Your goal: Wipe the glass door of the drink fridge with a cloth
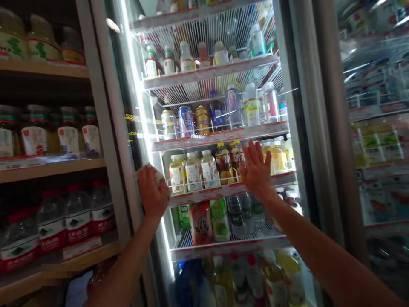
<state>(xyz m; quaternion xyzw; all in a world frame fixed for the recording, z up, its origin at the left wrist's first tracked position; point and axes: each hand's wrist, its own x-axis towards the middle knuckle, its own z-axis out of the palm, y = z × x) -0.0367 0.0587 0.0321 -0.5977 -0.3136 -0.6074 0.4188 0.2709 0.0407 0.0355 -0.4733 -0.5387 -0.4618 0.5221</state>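
Left hand (153, 194) fisted round cloth (159, 174), pressed to fridge door (290, 128) glass. Right hand (256, 170) off to its right, spread flat, bracing. Likely best: firm, overlapping strokes.

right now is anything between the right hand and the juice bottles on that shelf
Yes, the fridge's glass door. The right hand lies flat and open on its pane, with the juice bottles behind it. The left hand presses a white cloth to the same door.
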